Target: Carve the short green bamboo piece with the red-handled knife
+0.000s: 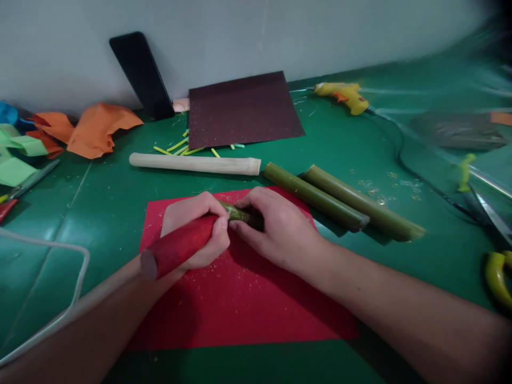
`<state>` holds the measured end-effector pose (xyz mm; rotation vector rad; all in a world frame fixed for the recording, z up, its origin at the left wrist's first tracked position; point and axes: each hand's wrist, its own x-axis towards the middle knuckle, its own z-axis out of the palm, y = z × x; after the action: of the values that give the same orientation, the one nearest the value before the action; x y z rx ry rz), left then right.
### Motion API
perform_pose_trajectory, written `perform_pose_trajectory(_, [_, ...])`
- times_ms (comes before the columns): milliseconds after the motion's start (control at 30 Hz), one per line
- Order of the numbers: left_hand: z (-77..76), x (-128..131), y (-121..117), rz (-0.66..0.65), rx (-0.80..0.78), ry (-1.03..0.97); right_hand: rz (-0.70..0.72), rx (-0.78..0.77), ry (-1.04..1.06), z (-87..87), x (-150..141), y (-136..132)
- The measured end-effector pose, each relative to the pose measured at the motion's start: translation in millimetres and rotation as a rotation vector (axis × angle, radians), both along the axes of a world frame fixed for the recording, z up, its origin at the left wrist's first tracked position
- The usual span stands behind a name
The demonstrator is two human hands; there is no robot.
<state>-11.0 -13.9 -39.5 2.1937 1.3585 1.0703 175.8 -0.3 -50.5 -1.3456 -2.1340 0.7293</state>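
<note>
My left hand (200, 224) is closed around a thick red cylinder (182, 245) with a pale flat end, like a tool handle; its far end is hidden by the fingers. My right hand (276, 224) is wrapped over a short green bamboo piece (246, 215), whose middle shows between the two hands. Both hands are close together above a red paper sheet (256, 304) sprinkled with fine shavings. Beyond them lies a peeled pale bamboo stick (196, 164). Two green bamboo tubes, a nearer one (316, 196) and a farther one (366, 202), rest beside my right hand.
A dark sheet (244, 109) lies over yellow strips (176, 146) near the wall. A phone (142, 74) leans there. Crumpled orange paper (100, 130) is at left. To the right are a corded yellow glue gun (342, 97) and yellow-handled scissors (498, 274).
</note>
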Motion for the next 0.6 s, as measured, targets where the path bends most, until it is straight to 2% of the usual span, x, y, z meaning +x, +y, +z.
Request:
perform_pose_trajectory(233, [-3.1, 5.9, -0.7, 0.117, -0.008, -0.056, -0.039, -0.020, 0.008, -0.1, -1.7, 2.8])
perform_pose_trajectory(433, [-3.1, 4.8, -0.4, 0.103, -0.083, -0.104, -0.026, -0.021, -0.005, 0.8, -1.1, 1.7])
perform_pose_trajectory(600, [-0.2, 3.8, -1.9, 0.151, -0.141, -0.132, -0.011, 0.009, -0.040, 2.3, -2.7, 0.9])
